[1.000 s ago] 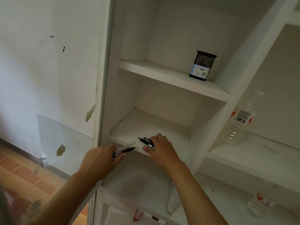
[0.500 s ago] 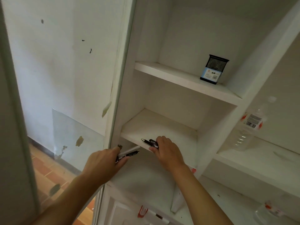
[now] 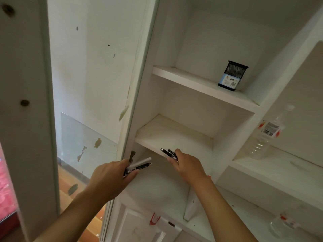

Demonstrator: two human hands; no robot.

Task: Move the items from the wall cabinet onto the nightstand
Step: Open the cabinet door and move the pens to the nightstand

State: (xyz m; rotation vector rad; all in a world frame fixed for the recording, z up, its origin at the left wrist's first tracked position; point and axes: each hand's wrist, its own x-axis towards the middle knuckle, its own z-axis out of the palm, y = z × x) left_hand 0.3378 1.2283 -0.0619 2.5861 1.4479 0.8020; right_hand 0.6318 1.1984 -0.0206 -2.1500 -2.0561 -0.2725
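Note:
My left hand (image 3: 111, 177) is closed around a white and a black pen (image 3: 139, 165), held just below and left of the lower shelf (image 3: 167, 133) of the white wall cabinet. My right hand (image 3: 187, 165) grips two black pens (image 3: 168, 152) at that shelf's front edge, their tips pointing left. A black mesh pen holder (image 3: 232, 75) with a blue label stands on the upper shelf (image 3: 192, 81). A clear plastic bottle (image 3: 265, 135) stands in the compartment to the right. The nightstand is out of view.
A white door edge (image 3: 28, 119) rises close at the left. A glass pane (image 3: 83, 142) leans on the wall above the wooden floor. Another clear bottle (image 3: 283, 226) lies on the bottom ledge at the right, with a red-and-white item (image 3: 155, 218) near the lower middle.
The view has swung so the cabinet sits further right and the door edge has come in at the left. Both hands keep their pens, drawn slightly away from the shelf edge.

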